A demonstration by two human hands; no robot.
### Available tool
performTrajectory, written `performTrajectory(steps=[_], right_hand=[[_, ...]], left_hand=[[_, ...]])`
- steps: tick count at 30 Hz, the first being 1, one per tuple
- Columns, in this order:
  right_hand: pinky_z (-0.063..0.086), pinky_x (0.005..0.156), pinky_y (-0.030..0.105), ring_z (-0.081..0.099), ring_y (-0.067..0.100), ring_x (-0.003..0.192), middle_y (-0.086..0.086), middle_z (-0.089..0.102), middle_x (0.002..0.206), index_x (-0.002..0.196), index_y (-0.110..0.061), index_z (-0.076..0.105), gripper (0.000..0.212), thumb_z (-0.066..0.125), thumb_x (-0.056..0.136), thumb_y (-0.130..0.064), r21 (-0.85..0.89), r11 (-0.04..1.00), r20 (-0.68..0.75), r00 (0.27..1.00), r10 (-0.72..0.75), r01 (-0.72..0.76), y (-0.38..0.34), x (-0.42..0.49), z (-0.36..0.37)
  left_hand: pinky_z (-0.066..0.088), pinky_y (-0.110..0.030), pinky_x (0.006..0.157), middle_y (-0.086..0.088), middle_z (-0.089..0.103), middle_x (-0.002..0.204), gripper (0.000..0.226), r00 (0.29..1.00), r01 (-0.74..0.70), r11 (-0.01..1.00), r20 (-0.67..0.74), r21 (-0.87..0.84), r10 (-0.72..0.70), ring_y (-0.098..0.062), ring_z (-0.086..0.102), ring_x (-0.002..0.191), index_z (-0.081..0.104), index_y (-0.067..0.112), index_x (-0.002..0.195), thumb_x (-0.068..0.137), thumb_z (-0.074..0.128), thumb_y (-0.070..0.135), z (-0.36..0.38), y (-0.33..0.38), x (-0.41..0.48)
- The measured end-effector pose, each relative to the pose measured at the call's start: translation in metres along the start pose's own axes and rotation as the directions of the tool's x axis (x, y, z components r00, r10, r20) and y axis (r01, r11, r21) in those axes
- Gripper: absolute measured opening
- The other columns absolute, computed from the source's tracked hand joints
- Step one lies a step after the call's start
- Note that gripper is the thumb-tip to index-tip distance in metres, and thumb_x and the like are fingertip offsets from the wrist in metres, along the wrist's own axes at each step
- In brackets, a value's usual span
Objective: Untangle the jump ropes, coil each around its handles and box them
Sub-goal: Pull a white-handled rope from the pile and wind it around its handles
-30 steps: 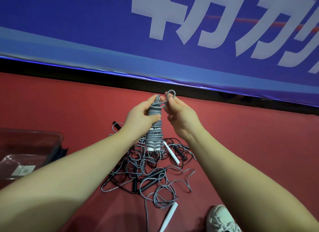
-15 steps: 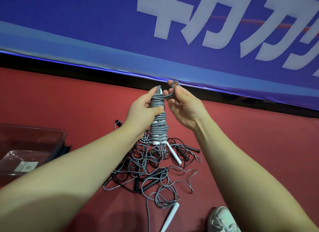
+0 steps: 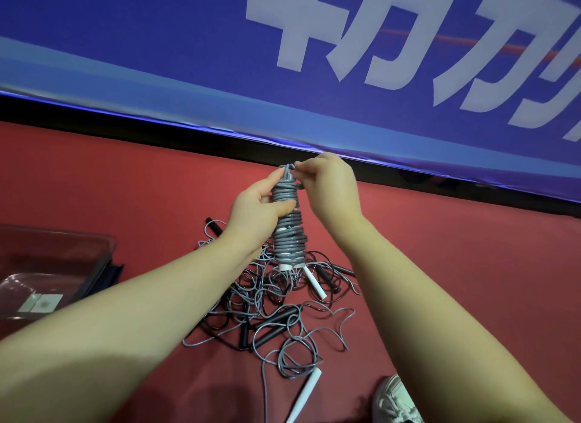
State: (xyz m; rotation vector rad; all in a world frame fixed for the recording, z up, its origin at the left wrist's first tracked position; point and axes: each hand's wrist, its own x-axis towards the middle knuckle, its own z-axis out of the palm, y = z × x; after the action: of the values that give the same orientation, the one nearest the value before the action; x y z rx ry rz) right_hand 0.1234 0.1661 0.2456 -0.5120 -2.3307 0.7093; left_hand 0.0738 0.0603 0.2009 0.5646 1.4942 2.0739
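Note:
I hold a grey jump rope (image 3: pixel 290 234) upright, coiled tightly around its white handles. My left hand (image 3: pixel 256 213) grips the upper half of the coil, thumb across the wraps. My right hand (image 3: pixel 330 188) pinches the rope's last loop at the coil's top end. Below on the red floor lies a tangled pile of grey and black ropes (image 3: pixel 270 318) with black handles and two loose white handles (image 3: pixel 304 394). A clear plastic box (image 3: pixel 91 265) stands at the left.
A blue banner with white lettering (image 3: pixel 345 60) runs along the far side above a black strip. A white shoe (image 3: pixel 393 403) shows at the bottom right edge, close to the pile. Red floor spreads right of the ropes.
My right hand has drawn the open end loop down against the coil's top, and the loop is no longer standing free. Both hands stay at about the same height.

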Motion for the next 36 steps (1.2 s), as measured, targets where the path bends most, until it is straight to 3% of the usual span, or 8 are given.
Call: performTrajectory(steps=[4, 9, 13, 20, 25, 28, 32, 36], right_hand=[[0.044, 0.062, 0.01, 0.06, 0.0, 0.076, -0.01, 0.057, 0.079, 0.098, -0.01, 0.064, 0.019, 0.052, 0.087, -0.021, 0.237, 0.935, 0.117, 0.963, 0.243, -0.265, 0.002, -0.002, 0.006], [0.034, 0.052, 0.002, 0.046, 0.007, 0.066, -0.016, 0.048, 0.071, 0.097, -0.014, 0.063, 0.019, 0.05, 0.091, -0.027, -0.078, 0.995, 0.148, 0.987, 0.07, -0.059, 0.009, -0.006, 0.003], [0.049, 0.068, 0.035, 0.059, 0.029, 0.078, 0.007, 0.056, 0.082, 0.094, -0.003, 0.071, 0.013, 0.062, 0.088, -0.009, -0.21, 0.946, 0.17, 0.962, -0.214, 0.247, 0.01, -0.008, -0.003], [0.048, 0.072, 0.033, 0.055, 0.017, 0.078, -0.002, 0.049, 0.084, 0.096, -0.006, 0.071, 0.017, 0.059, 0.085, -0.001, -0.267, 0.953, 0.073, 0.989, -0.127, 0.142, 0.008, -0.006, -0.006], [0.036, 0.062, 0.028, 0.046, 0.022, 0.077, -0.001, 0.045, 0.084, 0.097, -0.006, 0.067, 0.016, 0.054, 0.087, -0.007, -0.391, 0.908, 0.118, 0.986, -0.115, 0.153, 0.004, -0.008, -0.007], [0.038, 0.061, 0.032, 0.044, 0.025, 0.073, 0.005, 0.045, 0.085, 0.093, -0.004, 0.066, 0.016, 0.052, 0.087, -0.008, -0.486, 0.848, 0.169, 0.975, -0.143, 0.209, 0.007, -0.01, -0.008], [0.041, 0.063, 0.032, 0.054, 0.023, 0.075, 0.004, 0.056, 0.083, 0.082, -0.008, 0.063, 0.005, 0.06, 0.084, -0.005, -0.305, 0.936, 0.123, 0.982, -0.145, 0.177, 0.018, -0.015, -0.01], [0.043, 0.061, 0.019, 0.064, 0.017, 0.069, 0.009, 0.064, 0.074, 0.079, -0.021, 0.04, 0.034, 0.068, 0.079, -0.003, 0.105, 0.993, 0.093, 0.995, 0.045, -0.054, 0.021, -0.019, -0.015]], left_hand=[[0.051, -0.018, 0.053, 0.01, 0.069, 0.082, 0.061, 0.999, 0.028, 1.0, -0.034, 0.01, -0.028, -0.004, 0.065, 0.064, 0.055, 0.027, 0.131, 0.082, 0.061, -0.009, 0.001, -0.006, 0.001], [0.047, -0.015, 0.05, 0.008, 0.068, 0.09, 0.066, 0.999, 0.017, 0.986, 0.048, 0.164, -0.025, -0.001, 0.064, 0.065, 0.049, 0.029, 0.136, 0.082, 0.061, -0.007, -0.005, -0.005, 0.004], [0.052, -0.025, 0.077, 0.003, 0.069, 0.1, 0.067, 0.993, -0.047, 0.952, 0.114, 0.302, 0.013, -0.011, 0.065, 0.087, 0.05, 0.025, 0.136, 0.08, 0.062, -0.009, -0.015, -0.002, 0.007], [0.045, -0.015, 0.042, 0.003, 0.069, 0.071, 0.061, 0.996, 0.026, 0.983, 0.076, 0.181, -0.041, -0.005, 0.065, 0.055, 0.058, 0.027, 0.126, 0.079, 0.062, -0.012, -0.006, 0.0, 0.005], [0.055, -0.028, 0.075, -0.001, 0.07, 0.1, 0.066, 0.996, -0.024, 0.981, 0.092, 0.194, 0.007, -0.018, 0.068, 0.089, 0.057, 0.032, 0.127, 0.078, 0.064, -0.011, -0.007, -0.009, 0.004], [0.054, -0.023, 0.074, 0.001, 0.068, 0.108, 0.065, 0.995, -0.032, 0.981, 0.099, 0.193, 0.013, -0.014, 0.067, 0.092, 0.057, 0.032, 0.128, 0.078, 0.065, -0.011, -0.007, -0.012, 0.002], [0.051, -0.013, 0.062, 0.005, 0.064, 0.115, 0.064, 0.986, -0.026, 0.979, 0.168, 0.202, -0.008, 0.003, 0.066, 0.077, 0.055, 0.033, 0.126, 0.08, 0.064, -0.011, -0.012, -0.008, 0.004], [0.052, -0.012, 0.071, 0.008, 0.055, 0.129, 0.061, 0.969, -0.037, 0.968, 0.247, 0.249, -0.027, 0.006, 0.062, 0.089, 0.053, 0.024, 0.132, 0.082, 0.062, -0.009, -0.018, -0.001, 0.004]])
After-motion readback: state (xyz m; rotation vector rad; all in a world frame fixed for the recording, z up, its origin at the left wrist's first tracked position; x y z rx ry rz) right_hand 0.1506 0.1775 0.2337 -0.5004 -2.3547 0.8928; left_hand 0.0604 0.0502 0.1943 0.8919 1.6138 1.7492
